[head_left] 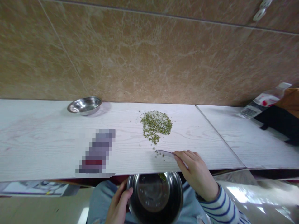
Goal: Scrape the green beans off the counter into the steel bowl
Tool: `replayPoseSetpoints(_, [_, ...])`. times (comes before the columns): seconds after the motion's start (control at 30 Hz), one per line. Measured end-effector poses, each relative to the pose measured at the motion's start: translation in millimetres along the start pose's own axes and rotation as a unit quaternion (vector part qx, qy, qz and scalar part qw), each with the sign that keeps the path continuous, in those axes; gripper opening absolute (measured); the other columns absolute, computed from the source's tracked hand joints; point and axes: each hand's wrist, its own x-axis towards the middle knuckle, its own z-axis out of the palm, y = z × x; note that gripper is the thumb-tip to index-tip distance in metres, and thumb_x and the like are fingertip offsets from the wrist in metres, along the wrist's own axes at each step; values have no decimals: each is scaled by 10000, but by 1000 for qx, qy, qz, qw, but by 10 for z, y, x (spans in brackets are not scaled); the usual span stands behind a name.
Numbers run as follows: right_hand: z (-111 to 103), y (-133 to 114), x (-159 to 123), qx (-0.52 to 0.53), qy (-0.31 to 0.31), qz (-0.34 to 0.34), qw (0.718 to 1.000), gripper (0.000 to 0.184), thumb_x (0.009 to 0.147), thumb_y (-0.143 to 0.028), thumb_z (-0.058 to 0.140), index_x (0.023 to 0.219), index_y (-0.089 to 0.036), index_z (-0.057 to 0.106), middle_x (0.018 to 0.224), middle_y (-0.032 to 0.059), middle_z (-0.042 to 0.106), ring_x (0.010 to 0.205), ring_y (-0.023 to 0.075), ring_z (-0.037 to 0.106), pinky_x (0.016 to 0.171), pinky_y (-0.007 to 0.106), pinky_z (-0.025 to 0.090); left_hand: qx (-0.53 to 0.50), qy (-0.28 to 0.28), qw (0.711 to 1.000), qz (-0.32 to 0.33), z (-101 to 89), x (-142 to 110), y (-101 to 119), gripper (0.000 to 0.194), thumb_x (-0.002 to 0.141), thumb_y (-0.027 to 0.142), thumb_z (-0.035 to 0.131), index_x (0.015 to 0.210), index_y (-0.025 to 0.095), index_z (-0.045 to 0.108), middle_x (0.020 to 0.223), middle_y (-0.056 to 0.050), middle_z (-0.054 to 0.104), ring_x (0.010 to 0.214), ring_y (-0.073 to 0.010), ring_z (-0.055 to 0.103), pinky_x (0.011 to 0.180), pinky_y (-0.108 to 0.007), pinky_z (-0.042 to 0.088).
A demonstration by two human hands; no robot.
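Small green mung beans [157,123] lie in a loose patch on the white wood-grain counter [126,155], with a few strays trailing toward the front edge. My right hand [195,171] pinches a thin, slightly curved, card-like strip [166,153], its edge on the counter near those strays. Below the counter's front edge, a deep steel bowl [178,199] rests between my legs, its far rim tucked by the edge. My left hand [120,200] grips the bowl's left rim, thumb on top. Some green beans [162,177] show inside the bowl at its far side.
A shallow steel dish [85,106] stands by the wall at back left. A blurred-out, pixelated object [97,152] lies left of the beans. At far right are a plastic bottle [263,101] and a black and brown bag [280,119]. The tiled wall [149,56] bounds the back.
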Motion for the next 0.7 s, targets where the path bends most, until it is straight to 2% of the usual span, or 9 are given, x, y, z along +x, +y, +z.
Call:
replayPoseSetpoints(0.2, [-6, 56, 10, -11, 20, 8, 1000, 276, 1034, -254, 389, 1079, -210, 657, 984, 68, 751, 889, 197, 685, 774, 343, 489, -3, 16, 999, -28, 7, -8, 16, 407, 753, 387, 681, 1114, 206, 727, 1286, -87, 717, 1357, -347, 500, 1137, -487, 372])
replayPoseSetpoints(0.33, [-28, 74, -19, -3, 32, -3, 999, 265, 1034, -267, 401, 1060, -207, 657, 955, 59, 751, 867, 191, 687, 753, 331, 488, -9, 7, 999, -35, 11, 17, 2, 426, 743, 390, 686, 1122, 199, 724, 1235, -92, 741, 1328, -355, 530, 1120, -491, 394])
replayPoseSetpoints(0.53, [-44, 142, -98, 1, 32, 3, 999, 247, 1029, -258, 416, 1061, -198, 653, 946, 55, 751, 863, 191, 689, 748, 331, 490, 0, 12, 1000, -8, 22, 42, -27, 373, 765, 384, 681, 1089, 209, 739, 1230, -66, 744, 1383, -319, 468, 1192, -455, 275])
replayPoseSetpoints(0.7, [-63, 150, -142, -3, 28, 8, 1000, 243, 1028, -259, 422, 1066, -204, 656, 956, 49, 750, 865, 185, 687, 742, 333, 486, 7, 10, 1000, 2, 29, 34, -39, 362, 782, 374, 676, 1098, 208, 736, 1270, -60, 725, 1398, -295, 451, 1199, -422, 265])
